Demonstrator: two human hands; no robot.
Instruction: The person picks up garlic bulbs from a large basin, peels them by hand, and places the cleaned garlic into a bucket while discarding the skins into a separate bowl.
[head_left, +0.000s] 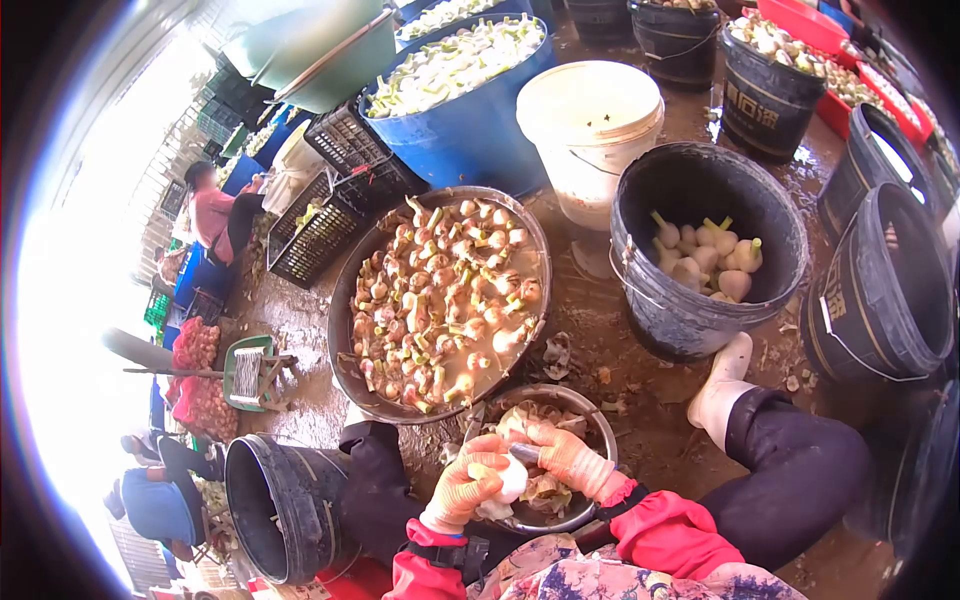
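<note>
Fingers of the left hand, gloved, clamped on a white bulb. Fingers of the right hand, also gloved, curled around a slim dark tool, set against or just beside the upper side of the bulb; exact contact impossible to tell. Bulb located above a metal bowl containing loose peelings. Beyond the bowl, toward the left, a wide basin of root-on bulbs in muddy water; toward the right, a black bucket with pale trimmed bulbs inside.
</note>
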